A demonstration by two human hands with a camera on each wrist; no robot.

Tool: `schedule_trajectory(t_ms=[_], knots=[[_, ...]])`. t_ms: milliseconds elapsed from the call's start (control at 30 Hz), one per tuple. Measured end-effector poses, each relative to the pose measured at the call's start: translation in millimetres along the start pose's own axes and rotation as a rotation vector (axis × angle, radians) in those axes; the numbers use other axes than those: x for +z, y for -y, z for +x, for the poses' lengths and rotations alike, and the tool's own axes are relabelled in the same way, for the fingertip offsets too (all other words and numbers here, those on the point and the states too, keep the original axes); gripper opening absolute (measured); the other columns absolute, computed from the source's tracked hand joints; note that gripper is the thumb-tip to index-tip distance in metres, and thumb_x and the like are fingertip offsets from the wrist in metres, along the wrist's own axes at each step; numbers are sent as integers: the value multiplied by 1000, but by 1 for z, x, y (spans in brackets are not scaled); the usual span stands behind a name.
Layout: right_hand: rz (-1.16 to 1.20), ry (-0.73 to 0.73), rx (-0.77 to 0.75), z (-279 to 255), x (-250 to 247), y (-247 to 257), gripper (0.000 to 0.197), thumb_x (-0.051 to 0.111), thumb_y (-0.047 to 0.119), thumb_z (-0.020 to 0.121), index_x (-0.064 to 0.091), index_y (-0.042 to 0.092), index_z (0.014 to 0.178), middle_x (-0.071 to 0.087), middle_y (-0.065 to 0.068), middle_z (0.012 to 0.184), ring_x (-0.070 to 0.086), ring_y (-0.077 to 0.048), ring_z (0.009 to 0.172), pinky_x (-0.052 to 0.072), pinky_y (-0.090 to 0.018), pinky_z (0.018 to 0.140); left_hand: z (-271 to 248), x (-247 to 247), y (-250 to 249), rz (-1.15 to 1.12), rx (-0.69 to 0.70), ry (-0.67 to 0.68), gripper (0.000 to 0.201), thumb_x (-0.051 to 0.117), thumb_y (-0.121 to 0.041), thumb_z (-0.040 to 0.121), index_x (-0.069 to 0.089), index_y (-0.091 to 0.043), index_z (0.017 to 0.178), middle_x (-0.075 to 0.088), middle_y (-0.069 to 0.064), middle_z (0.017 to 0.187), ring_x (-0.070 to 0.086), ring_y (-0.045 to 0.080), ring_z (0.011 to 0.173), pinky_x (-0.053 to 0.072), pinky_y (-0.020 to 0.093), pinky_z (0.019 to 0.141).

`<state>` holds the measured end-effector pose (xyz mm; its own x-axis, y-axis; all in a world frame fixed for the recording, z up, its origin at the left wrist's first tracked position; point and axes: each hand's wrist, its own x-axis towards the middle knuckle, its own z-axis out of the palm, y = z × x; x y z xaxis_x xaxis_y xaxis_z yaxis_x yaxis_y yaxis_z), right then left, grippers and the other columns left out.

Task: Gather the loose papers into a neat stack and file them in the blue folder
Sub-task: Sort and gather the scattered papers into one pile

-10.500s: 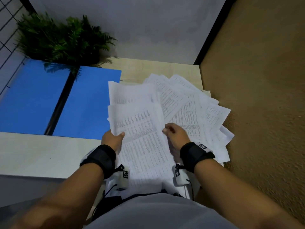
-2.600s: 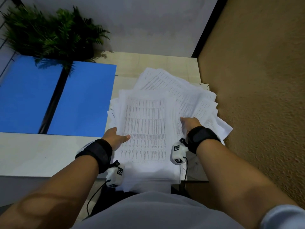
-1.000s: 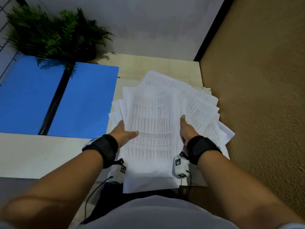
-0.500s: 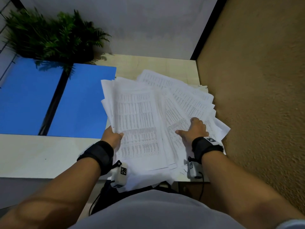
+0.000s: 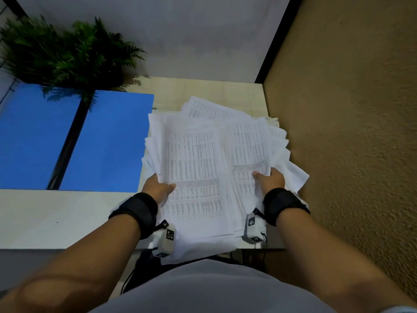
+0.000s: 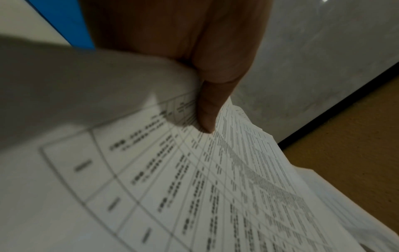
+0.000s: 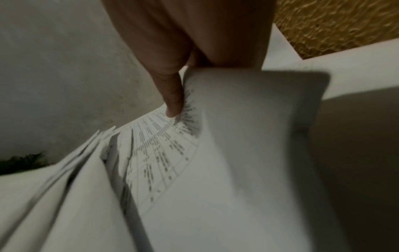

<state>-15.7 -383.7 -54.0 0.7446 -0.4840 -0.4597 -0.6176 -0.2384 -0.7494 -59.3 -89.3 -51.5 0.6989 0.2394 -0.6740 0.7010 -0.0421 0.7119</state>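
A thick, uneven pile of white printed papers (image 5: 194, 168) lies on the right part of the desk, its near edge hanging over the front. My left hand (image 5: 158, 188) grips the pile's left side, thumb on top (image 6: 207, 110) and fingers hidden underneath. My right hand (image 5: 268, 179) holds a sheaf on the right (image 7: 215, 153), thumb (image 7: 172, 98) on top and fingers under it. More sheets (image 5: 291, 175) fan out beyond that hand toward the wall. The open blue folder (image 5: 106, 143) lies flat to the left, touching the pile's edge.
A green fern (image 5: 65, 55) stands at the back left, overhanging the folder. A rough tan wall (image 5: 349, 132) closes the desk's right side, and a grey panel (image 5: 180, 37) stands behind. Bare pale desk surface (image 5: 56, 218) shows in front of the folder.
My right hand went from lying flat on the fanned sheets to gripping a sheaf of them, drawn closer beside the left bundle. The left hand keeps its hold.
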Motion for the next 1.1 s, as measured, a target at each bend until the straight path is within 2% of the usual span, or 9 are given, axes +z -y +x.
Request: schedule_trajectory(t_ms=[133,400,600,667,733,867,967,1033,1100], knots=[[-122,-103,-327,-17,-12,29,10,52,5,92,60,4,98,62,-9,92,57,-24,84,43,-28,76,11,0,11,-44,-1,21,46,74,-3,78,62,-11,121,69,14,119,65,35,109,49,52,101],[1,-340,-961,-54,-66,132,40,55,9,89,58,12,129,65,-4,121,61,-19,115,50,-32,98,36,-3,27,-49,60,36,67,85,-23,63,55,-17,122,69,5,119,67,28,109,53,51,97],[82,33,-716,-66,-41,125,35,56,1,89,57,14,123,65,4,101,63,-6,91,53,-19,78,5,-4,0,2,74,-3,30,56,-13,94,48,-16,123,62,7,121,61,28,106,50,44,98],[-56,169,-592,-61,-16,98,27,55,2,92,57,12,117,67,0,102,65,-2,91,52,-17,78,5,-6,-2,76,90,-9,16,52,-15,98,45,-13,113,60,4,101,57,20,87,49,33,78],[-307,220,-544,-50,9,67,28,54,11,95,55,8,123,66,-11,117,63,-21,108,50,-27,88,4,-9,-4,140,93,-27,15,47,-23,101,43,-9,108,50,4,85,49,17,71,40,29,62],[-528,254,-448,-35,41,23,27,49,20,99,55,-3,113,57,-16,115,56,-26,96,42,-28,79,5,-10,0,111,40,-6,50,41,-44,101,41,-8,136,57,12,119,57,31,104,45,35,84],[-415,182,-393,-34,50,9,21,46,15,100,51,-2,111,50,-13,109,55,-28,95,42,-29,77,8,-6,9,39,3,42,83,50,-61,91,21,-14,153,36,8,156,38,29,142,34,43,114],[-487,242,-453,-36,56,4,22,44,13,99,49,3,118,50,-7,108,53,-24,97,42,-29,81,6,-2,12,7,-3,73,87,65,-61,82,24,-22,149,46,-7,147,43,19,136,35,40,112],[-549,345,-490,-38,63,1,26,45,16,99,48,14,124,56,-7,112,56,-24,97,45,-31,82,8,3,17,62,44,34,58,74,-32,85,41,-19,132,59,-4,127,55,22,124,45,41,104]])
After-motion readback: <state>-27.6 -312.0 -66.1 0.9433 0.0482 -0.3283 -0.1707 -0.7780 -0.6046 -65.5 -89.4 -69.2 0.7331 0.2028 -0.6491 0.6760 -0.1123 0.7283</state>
